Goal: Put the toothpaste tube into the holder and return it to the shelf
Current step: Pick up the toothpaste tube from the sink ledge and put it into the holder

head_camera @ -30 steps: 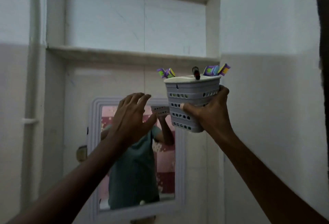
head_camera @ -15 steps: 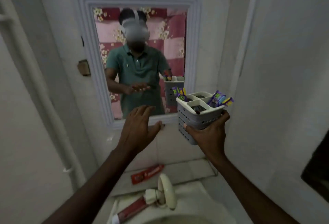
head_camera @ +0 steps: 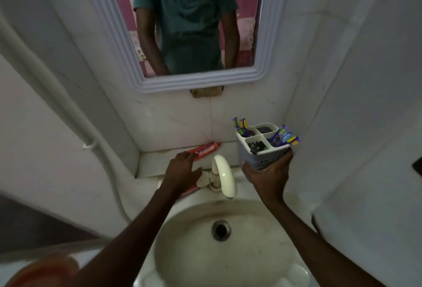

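A red toothpaste tube (head_camera: pixel 206 147) lies on the white ledge (head_camera: pixel 155 161) behind the sink, against the wall. A second red tube (head_camera: pixel 190 190) lies on the sink rim, mostly hidden under my left hand (head_camera: pixel 181 172). That hand hovers over the ledge with fingers spread and holds nothing; its fingertips reach the near end of the first tube. My right hand (head_camera: pixel 266 178) grips the grey perforated holder (head_camera: pixel 258 149) from below, upright, to the right of the tap. The holder has four compartments, and purple toothbrushes (head_camera: pixel 284 137) stick out of it.
A cream tap (head_camera: pixel 223 175) stands between my hands. The white sink basin (head_camera: pixel 223 241) with its drain lies below. A framed mirror (head_camera: pixel 194 24) hangs on the wall above. White walls close in left and right, with a pipe (head_camera: pixel 75 118) on the left.
The view has swung down from the high shelf past the mirror to the sink. Both hands came down; the holder is lower, and my left hand has reached the ledge by the tube.
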